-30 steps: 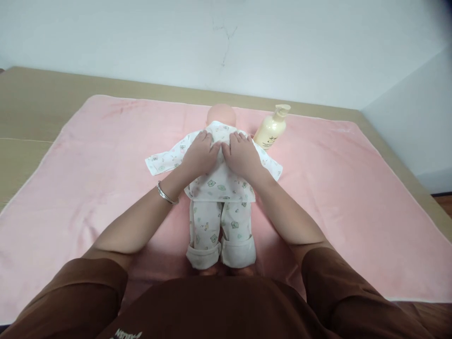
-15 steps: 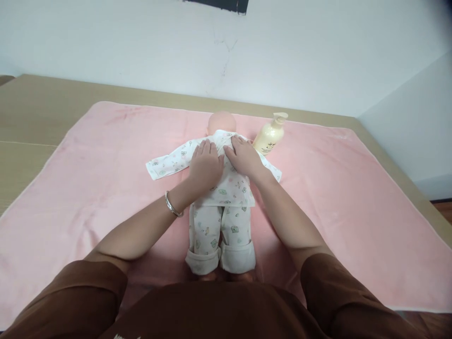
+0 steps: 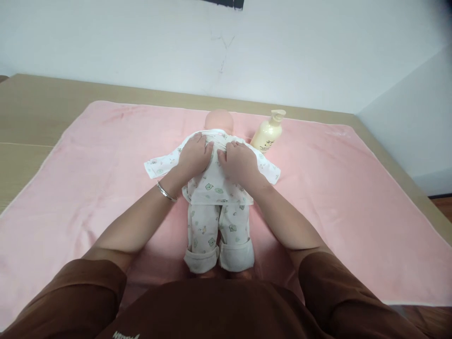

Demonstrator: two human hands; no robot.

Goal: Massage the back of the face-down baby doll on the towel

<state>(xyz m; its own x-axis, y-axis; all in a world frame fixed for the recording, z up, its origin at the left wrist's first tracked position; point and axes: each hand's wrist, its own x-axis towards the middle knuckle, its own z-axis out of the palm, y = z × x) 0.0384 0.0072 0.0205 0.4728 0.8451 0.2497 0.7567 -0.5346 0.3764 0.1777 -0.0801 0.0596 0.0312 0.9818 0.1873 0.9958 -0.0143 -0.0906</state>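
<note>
A baby doll [image 3: 219, 121] lies on a pink blanket [image 3: 339, 202], its head away from me and its feet near my body. It wears a white printed top [image 3: 215, 188] and matching trousers [image 3: 235, 226] with rolled cuffs. On the upper left of the top, my left hand [image 3: 196, 154] is closed on the cloth, a silver bracelet on its wrist. My right hand [image 3: 238, 160] is closed on the cloth at the upper right. Folds run between the two hands. The doll's hands are hidden in the sleeves.
A cream pump bottle [image 3: 269, 134] stands just right of the doll's shoulder. Beneath the blanket is a wooden table [image 3: 42, 99], whose far edge meets a white wall [image 3: 141, 47].
Both hands have gone from lying flat on the top to bent fingers gripping it. My left hand has shifted slightly left, and the cloth has bunched near the neck.
</note>
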